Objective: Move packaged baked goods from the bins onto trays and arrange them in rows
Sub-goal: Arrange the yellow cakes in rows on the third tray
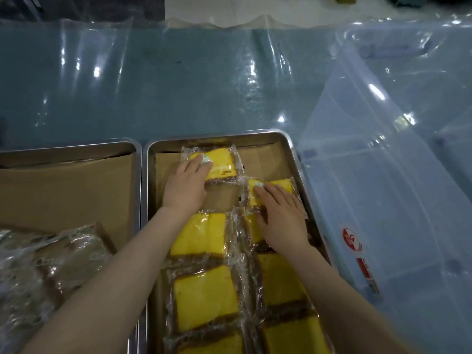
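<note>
- At far left, a steel tray (69, 147) lined with cardboard holds a loose heap of brown wrapped goods (51, 264) at its near corner. We judge that it is waiting its turn to be sorted.
- The left hand (185, 185), fingers straight and close together, lies flat on the farthest yellow cake packet (221, 162). The packet sits askew at the head of the left column, and we read the touch as a nudge to square it.
- The middle tray (219, 135) carries two columns of wrapped yellow cakes (204, 302) laid edge to edge. We take the rows as nearly full, with bare liner showing just behind the far packet.
- The right hand (281, 218), fingers loosely spread, presses palm-down on the end packet of the right column (282, 184). It pinches nothing.
- At right, a clear plastic bin (383, 200) stands just beside the tray, close for short reaches. We cannot tell what remains inside it.
</note>
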Motion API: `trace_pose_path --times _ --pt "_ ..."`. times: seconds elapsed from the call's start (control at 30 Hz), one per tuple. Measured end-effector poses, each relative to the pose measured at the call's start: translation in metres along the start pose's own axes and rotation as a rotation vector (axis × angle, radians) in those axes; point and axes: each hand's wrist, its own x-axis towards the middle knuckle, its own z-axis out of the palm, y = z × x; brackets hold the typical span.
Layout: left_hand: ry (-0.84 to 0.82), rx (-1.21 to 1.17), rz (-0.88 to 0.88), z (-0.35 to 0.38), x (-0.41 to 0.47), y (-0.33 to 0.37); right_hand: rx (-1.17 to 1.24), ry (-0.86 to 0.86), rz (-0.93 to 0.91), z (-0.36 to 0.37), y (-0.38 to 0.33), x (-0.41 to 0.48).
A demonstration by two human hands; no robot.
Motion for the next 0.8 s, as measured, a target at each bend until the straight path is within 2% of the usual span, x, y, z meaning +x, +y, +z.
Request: trace_pose_path --times 0.1,0.2,0.3,0.4,0.47,0.53,0.63,0.7,0.8 --pt "0.024 -0.016 0.04 -0.003 -0.003 -0.007 0.127 0.028 0.003 -0.009 -0.007 0.009" --pt "0.095 -0.083 0.077 -0.011 -0.01 -0.015 0.255 0.179 -0.024 -0.025 -0.019 0.025" --pt "0.222 -0.298 0.011 -0.028 -0.017 -0.021 0.299 0.247 0.042 -0.044 -0.03 0.041" --pt "0.271 -0.53 0.002 -0.047 -0.01 -0.031 0.149 0.204 0.062 -0.064 -0.041 0.062" --pt "0.274 -0.602 0.026 -0.059 -0.004 -0.037 -0.046 0.096 0.016 -0.076 -0.053 0.077" --pt "0.264 -0.648 -0.027 -0.064 0.003 -0.038 -0.173 0.002 -0.015 -0.082 -0.066 0.091" --pt "0.265 -0.613 -0.159 -0.058 0.01 -0.035 -0.248 -0.086 -0.023 -0.072 -0.069 0.106" --pt "0.277 -0.499 -0.191 -0.049 0.008 -0.033 -0.289 -0.072 -0.028 -0.056 -0.062 0.108" --pt "0.263 -0.178 0.021 -0.032 0.0 -0.033 -0.296 0.096 -0.033 -0.03 -0.05 0.098"
